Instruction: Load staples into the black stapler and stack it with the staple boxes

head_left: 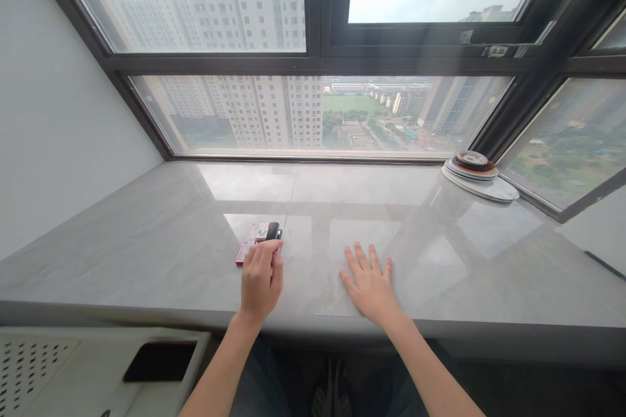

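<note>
My left hand (pixel 261 278) is over the grey stone sill, its fingers curled together at the near edge of several flat pink-and-white packets (pixel 248 246). A small black object with a metallic end (pixel 272 230) lies at the right side of the packets, just beyond my fingertips. Whether my fingers grip a packet, the black object or something else is hidden behind the hand. My right hand (pixel 372 283) lies palm down on the sill with fingers spread, and nothing is in it.
A stack of round plates or lids (pixel 482 186) stands in the far right corner by the window. Dark window frames (pixel 313 64) border the sill at the back. Below the front edge, a light perforated cabinet or chair (pixel 98 384) is at the left.
</note>
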{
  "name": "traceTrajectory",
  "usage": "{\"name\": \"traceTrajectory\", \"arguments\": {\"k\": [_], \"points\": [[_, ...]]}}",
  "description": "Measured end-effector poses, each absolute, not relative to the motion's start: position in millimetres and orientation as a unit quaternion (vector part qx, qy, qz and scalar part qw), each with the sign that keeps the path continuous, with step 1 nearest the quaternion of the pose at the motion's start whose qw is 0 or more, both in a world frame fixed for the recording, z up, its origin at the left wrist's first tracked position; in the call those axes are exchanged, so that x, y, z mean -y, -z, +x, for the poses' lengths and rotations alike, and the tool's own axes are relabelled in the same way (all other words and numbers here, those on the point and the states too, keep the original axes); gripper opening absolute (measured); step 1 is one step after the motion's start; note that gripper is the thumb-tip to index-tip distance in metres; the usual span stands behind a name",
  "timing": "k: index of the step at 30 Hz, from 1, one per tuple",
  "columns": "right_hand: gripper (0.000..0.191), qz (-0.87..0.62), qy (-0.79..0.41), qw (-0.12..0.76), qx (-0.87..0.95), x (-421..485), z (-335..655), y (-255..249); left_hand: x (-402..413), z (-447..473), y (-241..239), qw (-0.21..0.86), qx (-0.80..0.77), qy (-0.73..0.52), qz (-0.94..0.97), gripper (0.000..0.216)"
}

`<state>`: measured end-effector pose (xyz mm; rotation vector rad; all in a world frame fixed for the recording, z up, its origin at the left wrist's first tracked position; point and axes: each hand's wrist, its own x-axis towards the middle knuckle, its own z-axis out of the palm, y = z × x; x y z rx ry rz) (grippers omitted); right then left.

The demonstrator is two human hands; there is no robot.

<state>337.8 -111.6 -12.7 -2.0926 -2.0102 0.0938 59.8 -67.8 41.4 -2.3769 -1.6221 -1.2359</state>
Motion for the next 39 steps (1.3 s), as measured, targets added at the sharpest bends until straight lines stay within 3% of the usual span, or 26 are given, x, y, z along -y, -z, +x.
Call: {"name": "traceTrajectory", "arguments": {"k": [2, 7, 12, 39], "points": [[0.063, -0.720, -0.027, 0.112, 0.684, 108, 332, 11, 82, 89, -39, -0.032, 0.459, 0.336, -0.822, 0.031], [0.062, -0.716, -0.012, 0.122, 0.687, 108, 329, 7, 84, 133, -12, -0.049, 0.456, 0.229, -0.859, 0.055], [0.062, -0.721, -0.007, 0.126, 0.682, 111, 325, 4, 78, 135, 6, -0.040, 0.480, 0.225, -0.847, 0.059], [0.062, -0.722, 0.009, 0.117, 0.682, 111, 325, 3, 79, 131, -2, -0.040, 0.482, 0.199, -0.852, 0.054]]}}
